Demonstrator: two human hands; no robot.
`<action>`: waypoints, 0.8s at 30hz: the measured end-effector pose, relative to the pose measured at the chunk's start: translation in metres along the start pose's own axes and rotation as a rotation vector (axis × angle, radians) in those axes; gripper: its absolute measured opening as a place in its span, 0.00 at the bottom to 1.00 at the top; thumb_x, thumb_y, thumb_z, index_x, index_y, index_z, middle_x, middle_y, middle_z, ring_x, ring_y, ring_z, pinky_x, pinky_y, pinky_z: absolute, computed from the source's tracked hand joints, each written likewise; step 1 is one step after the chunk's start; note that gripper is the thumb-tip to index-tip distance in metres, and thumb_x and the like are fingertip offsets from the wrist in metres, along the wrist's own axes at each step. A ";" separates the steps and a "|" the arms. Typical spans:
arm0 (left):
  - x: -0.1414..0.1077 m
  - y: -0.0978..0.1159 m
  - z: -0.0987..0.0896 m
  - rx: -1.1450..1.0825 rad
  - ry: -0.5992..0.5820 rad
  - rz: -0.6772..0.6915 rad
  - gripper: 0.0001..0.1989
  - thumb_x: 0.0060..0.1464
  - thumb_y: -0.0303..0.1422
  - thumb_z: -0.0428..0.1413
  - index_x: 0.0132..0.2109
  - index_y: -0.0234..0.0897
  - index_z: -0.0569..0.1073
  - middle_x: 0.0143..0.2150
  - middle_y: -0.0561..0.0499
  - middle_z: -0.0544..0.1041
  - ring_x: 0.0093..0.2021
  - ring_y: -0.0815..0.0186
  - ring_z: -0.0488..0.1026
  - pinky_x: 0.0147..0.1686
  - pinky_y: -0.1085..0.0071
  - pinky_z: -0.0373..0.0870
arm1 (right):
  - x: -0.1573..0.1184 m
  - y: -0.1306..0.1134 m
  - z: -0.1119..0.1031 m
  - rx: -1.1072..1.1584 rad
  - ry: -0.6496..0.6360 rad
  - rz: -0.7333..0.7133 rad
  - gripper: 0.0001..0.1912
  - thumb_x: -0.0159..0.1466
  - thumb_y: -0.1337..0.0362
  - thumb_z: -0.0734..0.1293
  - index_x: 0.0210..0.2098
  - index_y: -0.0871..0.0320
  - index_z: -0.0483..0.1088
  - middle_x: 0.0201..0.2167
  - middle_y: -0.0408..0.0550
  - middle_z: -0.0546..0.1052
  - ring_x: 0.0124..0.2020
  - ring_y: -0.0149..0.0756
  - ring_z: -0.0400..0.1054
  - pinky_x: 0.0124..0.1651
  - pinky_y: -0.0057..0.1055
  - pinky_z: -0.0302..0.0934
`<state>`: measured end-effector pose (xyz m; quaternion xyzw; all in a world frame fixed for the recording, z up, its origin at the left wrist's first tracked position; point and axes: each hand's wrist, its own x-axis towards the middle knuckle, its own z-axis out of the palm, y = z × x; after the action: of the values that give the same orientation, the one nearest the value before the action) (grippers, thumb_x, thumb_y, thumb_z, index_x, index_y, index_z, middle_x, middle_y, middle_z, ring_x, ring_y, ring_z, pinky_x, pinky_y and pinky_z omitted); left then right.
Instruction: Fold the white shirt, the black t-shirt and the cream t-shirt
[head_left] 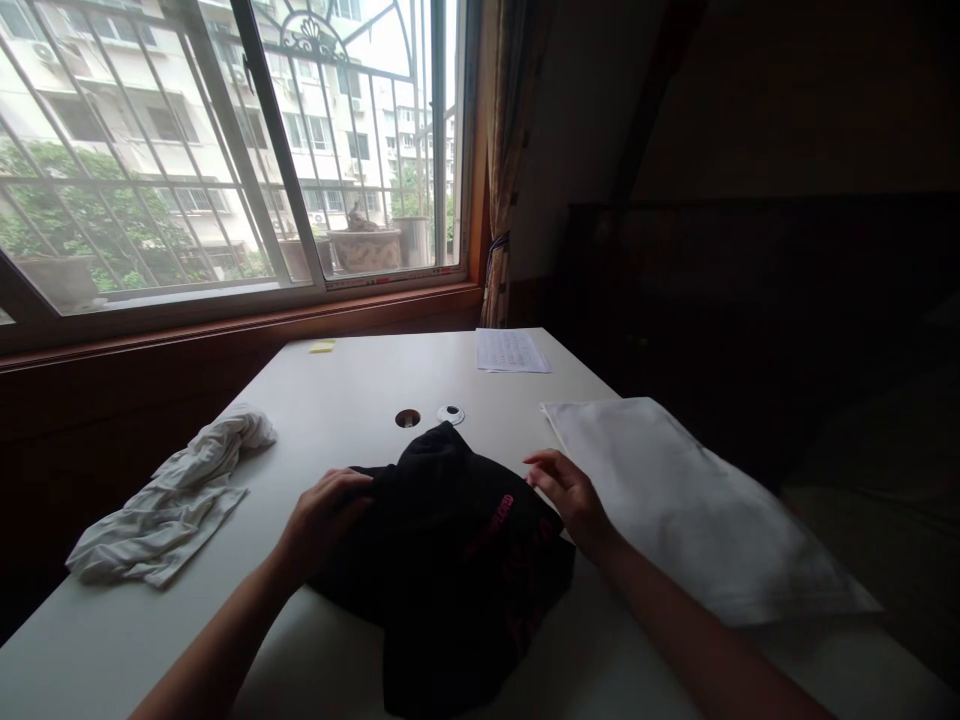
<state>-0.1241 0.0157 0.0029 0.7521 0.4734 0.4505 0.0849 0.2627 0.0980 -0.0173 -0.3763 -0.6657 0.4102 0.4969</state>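
Note:
A crumpled black garment (pixel 442 580) with pink-red lettering lies bunched on the white table in front of me. Its exact kind is hard to make out in the dark folds. My left hand (pixel 326 510) grips its left edge, the fingertips partly lost against the black cloth. At the opposite edge, my right hand (pixel 570 497) has its fingers curved and apart, close against the fabric near the lettering. Whether those fingertips touch the cloth I cannot tell.
A rumpled white cloth (pixel 187 500) lies on the table (pixel 360 375) at left, a large white bag-like sheet (pixel 675 500) at right. Farther back are printed papers (pixel 512 350), a yellow note (pixel 322 346), a cable hole (pixel 407 418) and its round cover (pixel 451 414). A barred window stands beyond.

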 end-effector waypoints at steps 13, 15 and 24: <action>-0.002 0.041 0.013 -0.037 -0.432 0.350 0.27 0.66 0.31 0.50 0.70 0.45 0.61 0.68 0.41 0.69 0.58 0.51 0.72 0.56 0.51 0.71 | 0.003 0.002 0.004 0.015 -0.285 0.232 0.30 0.63 0.62 0.70 0.64 0.49 0.65 0.47 0.46 0.77 0.47 0.41 0.73 0.51 0.40 0.68; -0.002 0.031 0.009 -0.050 -0.347 0.313 0.24 0.68 0.29 0.45 0.68 0.44 0.64 0.68 0.41 0.69 0.59 0.52 0.72 0.57 0.51 0.70 | 0.005 0.004 0.002 0.013 -0.155 0.184 0.22 0.62 0.64 0.68 0.56 0.51 0.71 0.38 0.43 0.76 0.38 0.36 0.71 0.42 0.34 0.66; -0.005 -0.016 0.011 0.025 -0.235 -0.037 0.29 0.67 0.35 0.54 0.71 0.48 0.58 0.64 0.43 0.72 0.62 0.54 0.69 0.61 0.51 0.69 | 0.007 0.007 -0.014 0.013 0.204 0.031 0.12 0.58 0.68 0.65 0.42 0.53 0.74 0.28 0.40 0.71 0.29 0.33 0.62 0.34 0.31 0.55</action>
<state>-0.1263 0.0237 -0.0148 0.7920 0.4795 0.3515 0.1387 0.2753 0.1098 -0.0193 -0.4233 -0.6030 0.3817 0.5581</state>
